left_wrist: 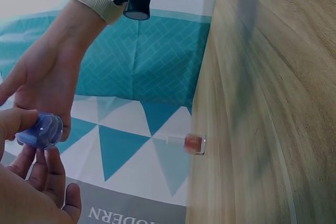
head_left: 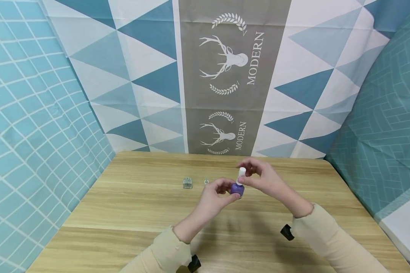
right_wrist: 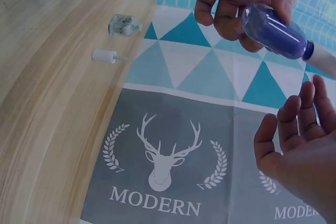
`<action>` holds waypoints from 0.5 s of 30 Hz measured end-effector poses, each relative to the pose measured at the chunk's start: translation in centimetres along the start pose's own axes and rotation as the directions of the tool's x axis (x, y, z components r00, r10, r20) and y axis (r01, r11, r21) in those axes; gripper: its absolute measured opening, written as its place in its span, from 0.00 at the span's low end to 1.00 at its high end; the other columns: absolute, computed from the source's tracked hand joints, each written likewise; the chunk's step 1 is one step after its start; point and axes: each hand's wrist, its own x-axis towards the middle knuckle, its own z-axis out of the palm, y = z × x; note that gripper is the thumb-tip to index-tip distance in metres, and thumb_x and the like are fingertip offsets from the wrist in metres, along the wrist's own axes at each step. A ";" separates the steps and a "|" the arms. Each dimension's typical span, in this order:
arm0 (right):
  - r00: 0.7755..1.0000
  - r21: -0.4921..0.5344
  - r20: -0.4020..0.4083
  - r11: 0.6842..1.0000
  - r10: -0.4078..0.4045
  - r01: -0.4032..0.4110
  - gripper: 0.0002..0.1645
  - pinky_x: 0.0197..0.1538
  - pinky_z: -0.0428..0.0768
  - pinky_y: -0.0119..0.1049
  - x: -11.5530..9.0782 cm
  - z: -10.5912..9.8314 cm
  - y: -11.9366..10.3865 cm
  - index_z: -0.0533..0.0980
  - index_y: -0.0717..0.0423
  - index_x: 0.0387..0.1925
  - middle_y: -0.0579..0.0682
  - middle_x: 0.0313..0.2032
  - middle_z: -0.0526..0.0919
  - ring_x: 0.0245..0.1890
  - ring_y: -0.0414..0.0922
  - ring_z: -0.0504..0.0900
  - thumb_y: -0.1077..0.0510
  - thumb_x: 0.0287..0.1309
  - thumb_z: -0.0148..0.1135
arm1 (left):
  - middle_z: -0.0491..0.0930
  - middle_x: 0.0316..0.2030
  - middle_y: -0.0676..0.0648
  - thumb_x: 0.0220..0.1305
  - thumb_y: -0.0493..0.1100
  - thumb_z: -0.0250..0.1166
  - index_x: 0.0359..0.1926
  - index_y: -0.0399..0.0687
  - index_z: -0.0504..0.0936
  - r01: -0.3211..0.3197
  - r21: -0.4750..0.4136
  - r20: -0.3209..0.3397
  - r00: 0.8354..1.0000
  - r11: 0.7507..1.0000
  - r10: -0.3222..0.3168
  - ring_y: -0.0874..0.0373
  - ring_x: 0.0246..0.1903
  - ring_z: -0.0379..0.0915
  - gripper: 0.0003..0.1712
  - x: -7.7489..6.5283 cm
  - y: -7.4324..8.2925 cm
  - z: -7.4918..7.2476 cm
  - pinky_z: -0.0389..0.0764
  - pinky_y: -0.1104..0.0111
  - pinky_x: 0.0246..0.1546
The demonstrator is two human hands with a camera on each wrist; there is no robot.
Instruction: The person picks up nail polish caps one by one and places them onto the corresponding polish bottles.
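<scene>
My left hand (head_left: 216, 194) grips a small nail polish bottle (head_left: 237, 190) of purple polish, thumb on the near side and fingers behind, raised over the table. Its white cap (head_left: 242, 172) points up, slightly tilted, and meets the bottle's neck in the right wrist view. The thumb and forefinger of my right hand (head_left: 264, 180) pinch that cap, while the other fingers are bent beside it. Back on the table, left of the hands, stands a clear glass bottle (right_wrist: 124, 25) with no cap on it. Near it lies a white brush cap (right_wrist: 104, 56).
Another nail polish bottle, reddish with a white cap (left_wrist: 195, 144), stands on the wooden table (head_left: 123, 212); my hands hide it in the head view. A patterned cloth (head_left: 218, 76) hangs along the back edge, with blue tiled cloth (head_left: 30, 113) at the left.
</scene>
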 end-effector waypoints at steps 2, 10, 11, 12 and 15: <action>1.000 0.009 0.016 1.000 -0.013 0.013 0.20 0.41 0.75 0.32 -0.1 -0.2 -0.1 0.74 0.55 0.53 0.47 0.39 0.78 0.37 0.43 0.74 0.59 0.58 0.63 | 0.82 0.38 0.51 0.53 0.42 0.71 0.44 0.47 0.81 -0.004 -0.001 0.003 1.000 1.000 0.004 0.60 0.38 0.75 0.16 0.0 0.0 0.0 0.75 0.62 0.44; 0.981 0.090 0.100 0.984 -0.165 0.156 0.18 0.45 0.76 0.35 -0.4 -0.7 -0.4 0.74 0.56 0.55 0.49 0.47 0.76 0.41 0.44 0.75 0.66 0.65 0.51 | 0.82 0.38 0.50 0.53 0.42 0.71 0.44 0.47 0.82 -0.001 -0.026 0.031 1.000 1.000 0.002 0.60 0.38 0.76 0.16 0.1 -0.1 -0.1 0.75 0.66 0.43; 0.979 0.086 0.106 0.982 -0.176 0.167 0.18 0.44 0.76 0.35 -0.4 -0.7 -0.4 0.75 0.56 0.55 0.49 0.47 0.75 0.41 0.44 0.75 0.66 0.65 0.51 | 0.82 0.38 0.50 0.54 0.42 0.71 0.44 0.47 0.82 -0.002 -0.031 0.033 0.999 1.000 0.003 0.60 0.38 0.76 0.16 0.1 -0.1 -0.1 0.75 0.66 0.43; 0.977 0.082 0.110 0.981 -0.182 0.173 0.17 0.44 0.76 0.35 -0.4 -0.7 -0.4 0.75 0.55 0.54 0.49 0.47 0.76 0.40 0.44 0.76 0.66 0.65 0.51 | 0.82 0.38 0.50 0.54 0.42 0.71 0.44 0.47 0.81 -0.003 -0.034 0.035 0.999 0.999 0.004 0.60 0.38 0.76 0.16 0.1 -0.1 -0.1 0.75 0.66 0.43; 0.980 0.056 0.105 0.984 -0.171 0.166 0.16 0.43 0.77 0.35 -0.4 -0.7 -0.4 0.77 0.52 0.51 0.48 0.46 0.76 0.40 0.45 0.77 0.66 0.64 0.52 | 0.82 0.38 0.48 0.54 0.41 0.70 0.45 0.45 0.81 -0.007 -0.041 0.038 0.999 0.999 0.009 0.59 0.38 0.76 0.16 0.1 0.0 0.0 0.75 0.67 0.42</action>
